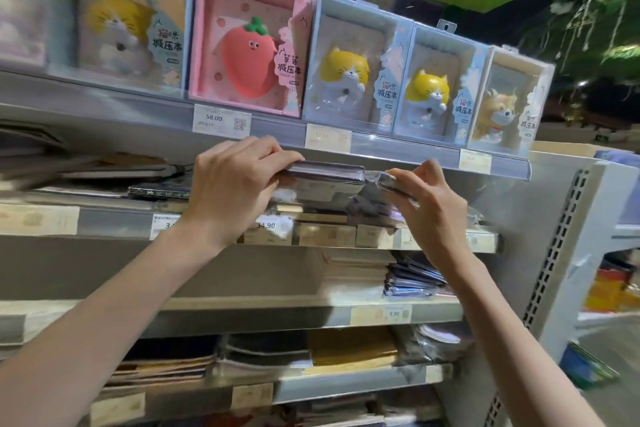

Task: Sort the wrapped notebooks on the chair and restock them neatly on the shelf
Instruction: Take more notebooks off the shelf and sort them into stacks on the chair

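A dark notebook in clear wrap (329,180) lies flat at the second shelf (114,220), above a low stack of other wrapped notebooks (318,210). My left hand (235,180) grips its left end, fingers curled over the top. My right hand (420,198) pinches the right end, where the plastic wrap bunches. Whether both hands hold one notebook or two I cannot tell. The chair is out of view.
Boxed cat, strawberry and dog squishy notebooks (249,45) line the top shelf just above my hands. Lower shelves (277,314) carry stacks of notebooks. Price tags (221,120) run along the shelf rails. The white end upright (561,253) stands at the right.
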A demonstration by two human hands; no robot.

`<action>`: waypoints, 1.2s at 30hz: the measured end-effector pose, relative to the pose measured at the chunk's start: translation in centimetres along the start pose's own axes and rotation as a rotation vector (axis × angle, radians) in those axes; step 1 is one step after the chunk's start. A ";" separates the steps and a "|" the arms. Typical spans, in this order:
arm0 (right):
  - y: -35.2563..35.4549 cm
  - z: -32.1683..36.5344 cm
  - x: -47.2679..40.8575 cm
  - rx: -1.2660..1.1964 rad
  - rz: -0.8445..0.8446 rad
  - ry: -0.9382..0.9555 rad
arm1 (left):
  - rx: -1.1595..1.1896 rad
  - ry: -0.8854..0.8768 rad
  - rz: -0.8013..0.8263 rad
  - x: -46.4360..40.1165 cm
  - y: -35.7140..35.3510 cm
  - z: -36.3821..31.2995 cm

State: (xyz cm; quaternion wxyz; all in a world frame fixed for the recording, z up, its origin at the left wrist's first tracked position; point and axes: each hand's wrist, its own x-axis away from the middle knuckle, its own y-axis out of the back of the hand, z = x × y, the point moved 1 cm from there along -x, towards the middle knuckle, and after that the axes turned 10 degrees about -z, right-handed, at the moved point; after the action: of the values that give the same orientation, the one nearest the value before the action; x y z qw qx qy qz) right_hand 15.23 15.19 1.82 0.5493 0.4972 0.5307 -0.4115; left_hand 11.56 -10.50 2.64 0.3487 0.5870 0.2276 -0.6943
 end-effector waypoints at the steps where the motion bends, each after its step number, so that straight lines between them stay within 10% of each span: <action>1: 0.9 0.9 -0.2 0.003 -0.004 -0.002 | -0.002 0.000 -0.004 0.0 1.0 0.0; 13: 8.1 11.9 1.7 0.031 0.151 0.083 | 0.069 0.016 0.068 4.8 10.0 1.5; 36: -0.3 24.6 33.3 -0.166 1.127 -0.146 | 0.022 0.499 0.799 41.5 17.6 2.7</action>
State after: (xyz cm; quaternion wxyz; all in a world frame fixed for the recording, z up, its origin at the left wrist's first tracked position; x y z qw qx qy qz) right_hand 22.45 -6.50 -32.64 0.7562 0.6289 0.1749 -0.0451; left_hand 20.15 -32.94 -35.55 0.5171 0.7812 0.0533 -0.3457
